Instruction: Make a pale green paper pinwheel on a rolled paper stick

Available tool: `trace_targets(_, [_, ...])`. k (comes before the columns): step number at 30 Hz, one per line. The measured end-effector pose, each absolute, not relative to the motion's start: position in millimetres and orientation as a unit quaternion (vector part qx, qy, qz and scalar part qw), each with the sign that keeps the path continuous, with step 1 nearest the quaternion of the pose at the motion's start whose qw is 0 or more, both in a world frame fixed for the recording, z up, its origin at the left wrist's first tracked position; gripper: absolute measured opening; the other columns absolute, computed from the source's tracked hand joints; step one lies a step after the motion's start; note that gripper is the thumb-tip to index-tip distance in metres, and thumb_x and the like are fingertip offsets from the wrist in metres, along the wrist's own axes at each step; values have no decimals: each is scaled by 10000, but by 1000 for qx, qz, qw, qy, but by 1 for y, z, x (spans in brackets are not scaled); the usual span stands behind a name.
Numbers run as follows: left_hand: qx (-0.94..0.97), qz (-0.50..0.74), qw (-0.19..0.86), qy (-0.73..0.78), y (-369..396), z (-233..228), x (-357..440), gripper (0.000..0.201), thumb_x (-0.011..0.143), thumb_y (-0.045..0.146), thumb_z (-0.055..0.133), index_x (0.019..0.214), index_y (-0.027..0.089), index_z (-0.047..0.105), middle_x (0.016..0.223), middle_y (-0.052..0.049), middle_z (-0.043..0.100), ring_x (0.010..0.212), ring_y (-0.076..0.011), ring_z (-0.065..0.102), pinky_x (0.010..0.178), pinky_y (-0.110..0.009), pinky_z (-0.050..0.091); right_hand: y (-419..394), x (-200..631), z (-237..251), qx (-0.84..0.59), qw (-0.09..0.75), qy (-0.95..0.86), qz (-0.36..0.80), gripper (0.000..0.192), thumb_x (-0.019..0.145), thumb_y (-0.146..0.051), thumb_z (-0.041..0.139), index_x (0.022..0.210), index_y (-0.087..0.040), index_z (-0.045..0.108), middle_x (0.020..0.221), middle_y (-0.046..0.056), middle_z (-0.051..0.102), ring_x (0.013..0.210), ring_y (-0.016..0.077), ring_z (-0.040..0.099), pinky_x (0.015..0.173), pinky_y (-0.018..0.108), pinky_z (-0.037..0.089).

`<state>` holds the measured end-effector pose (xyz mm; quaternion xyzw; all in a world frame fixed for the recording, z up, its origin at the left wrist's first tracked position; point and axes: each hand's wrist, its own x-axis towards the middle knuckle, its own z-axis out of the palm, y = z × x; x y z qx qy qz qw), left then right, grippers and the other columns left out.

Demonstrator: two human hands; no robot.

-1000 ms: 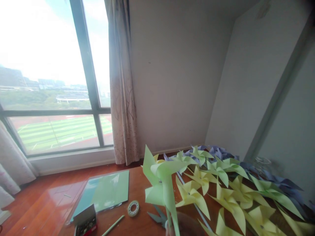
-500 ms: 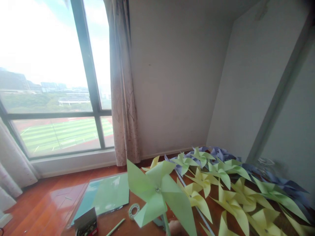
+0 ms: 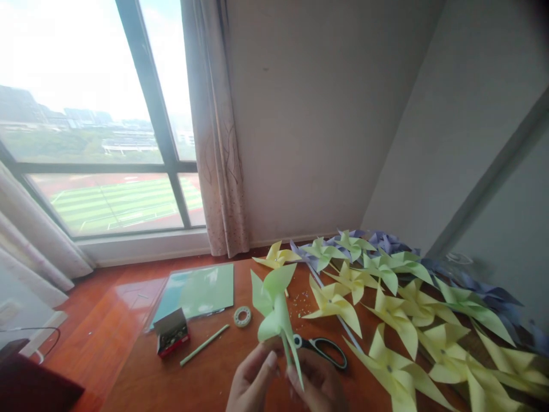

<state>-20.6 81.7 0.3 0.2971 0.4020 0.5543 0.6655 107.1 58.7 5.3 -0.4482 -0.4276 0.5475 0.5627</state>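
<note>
A light green paper pinwheel (image 3: 274, 309) stands upright in front of me, turned partly side-on. My right hand (image 3: 319, 380) grips its thin stick below the blades. Closed beside the stick, just under the lower blade, my left hand (image 3: 254, 376) pinches the pinwheel with thumb and fingers; the exact contact is partly hidden. Black-handled scissors (image 3: 328, 350) lie behind my right hand. To the left rest a roll of tape (image 3: 242, 316), a loose pale green paper stick (image 3: 205, 345) and a small open box (image 3: 172, 335) of small pieces.
Many yellow pinwheels (image 3: 392, 317), green pinwheels (image 3: 381, 272) and purple pinwheels (image 3: 386, 241) cover the table's right side. A clear folder with green sheets (image 3: 206, 292) lies at the back left. Paper scraps (image 3: 300, 303) dot the brown table (image 3: 150, 377). A curtained window is beyond.
The view has tilted down, bringing both hands and the scissors into sight. The green pinwheel has turned from facing me to side-on and appears smaller. My left hand has come to it.
</note>
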Motion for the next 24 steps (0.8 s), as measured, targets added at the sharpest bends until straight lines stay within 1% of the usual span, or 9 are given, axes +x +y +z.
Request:
trace_targets(3, [320, 514, 693, 391, 77, 9, -17, 400, 616, 460, 910, 831, 140, 803, 736, -79, 719, 699, -209, 643, 663, -295, 530, 58, 99, -17, -429, 545, -401, 598, 571, 680, -751, 740, 638, -189, 647, 509, -40, 445, 471, 94, 339, 477, 255, 271])
trace_targets(6, [300, 498, 714, 390, 75, 11, -16, 381, 646, 470, 889, 779, 129, 783, 596, -35, 633, 565, -157, 580, 537, -249, 471, 54, 100, -26, -464, 534, -411, 574, 561, 679, -757, 725, 626, -203, 649, 551, -4, 508, 508, 138, 418, 502, 284, 341])
trace_targets(10, [316, 524, 686, 394, 78, 7, -21, 276, 722, 391, 859, 814, 142, 785, 678, -37, 675, 626, -140, 577, 618, -239, 476, 52, 116, -13, -531, 524, -475, 466, 440, 774, -649, 719, 800, -210, 728, 744, 55, 661, 716, 222, 598, 658, 321, 483])
trace_targets(12, [334, 525, 672, 401, 80, 4, -24, 267, 750, 384, 842, 871, 152, 791, 754, -53, 709, 704, -160, 599, 682, -250, 483, 53, 124, 1, -517, 542, -473, 463, 470, 915, -647, 537, 887, -211, 712, 754, 46, 664, 705, 205, 615, 662, 310, 500])
trace_targets(13, [341, 520, 671, 404, 81, 3, -25, 281, 761, 397, 831, 897, 154, 792, 778, -60, 717, 728, -169, 602, 697, -258, 482, 54, 127, 7, -502, 560, -461, 471, 492, 938, -654, 482, 1059, -226, 692, 857, 57, 704, 768, 216, 652, 701, 319, 525])
trace_targets(16, [350, 508, 670, 412, 82, 0, -26, 336, 758, 454, 821, 885, 145, 785, 768, -67, 711, 709, -167, 574, 672, -258, 457, 55, 131, 23, -482, 508, -512, 498, 669, 845, -588, 674, 1404, -260, 508, 1061, 76, 726, 898, 250, 701, 788, 354, 566])
trace_targets(19, [353, 496, 667, 430, 81, 1, -25, 368, 737, 483, 831, 809, 129, 764, 652, -40, 649, 613, -128, 497, 595, -230, 388, 60, 141, 35, -525, 462, -535, 474, 578, 850, -448, 712, 1360, -219, 562, 839, 46, 727, 744, 233, 693, 704, 341, 561])
trace_targets(21, [352, 484, 675, 431, 80, 4, -24, 361, 734, 477, 835, 771, 128, 750, 605, -19, 603, 577, -110, 454, 560, -221, 347, 69, 153, 42, -562, 513, -496, 418, 521, 878, -418, 693, 1336, -201, 574, 829, 45, 726, 758, 224, 686, 743, 348, 553])
trace_targets(24, [338, 467, 702, 417, 78, 12, -23, 353, 707, 462, 859, 783, 134, 753, 582, 4, 561, 554, -95, 427, 537, -212, 323, 84, 167, 46, -545, 673, -387, 318, 526, 874, -432, 711, 1331, -222, 559, 1079, 94, 739, 986, 244, 685, 858, 370, 544])
